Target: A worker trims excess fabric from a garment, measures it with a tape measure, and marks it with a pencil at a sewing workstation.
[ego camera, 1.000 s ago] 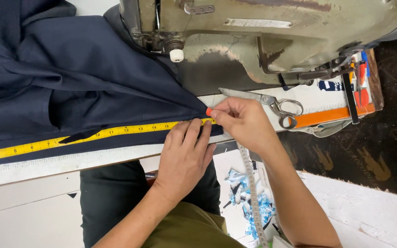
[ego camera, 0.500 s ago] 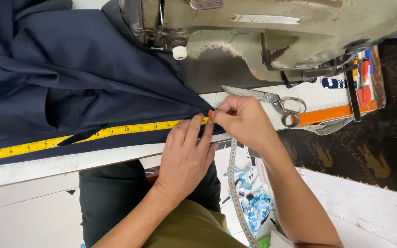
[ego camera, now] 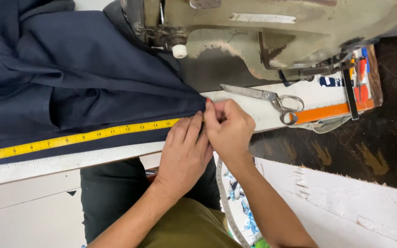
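Both hands at the corner of the navy fabric [ego camera: 79, 78], yellow tape measure [ego camera: 83, 137] laid along its edge.

Fabric: dark navy, matte, heavily folded and bunched, draped over the left of the white table [ego camera: 70, 158] and running under the sewing machine [ego camera: 272, 32]; near edge straight, flat. Left hand [ego camera: 184, 154] flat, fingers together, pressing on the tape end and fabric edge. Right hand [ego camera: 228, 126] pinching the fabric corner, thumb against forefinger. Count: 1 fabric piece, 1 yellow tape on the cloth, 1 pale tape [ego camera: 224, 202] hanging off the table edge, 1 pair of scissors [ego camera: 267, 97] just right of the hands, 1 machine.
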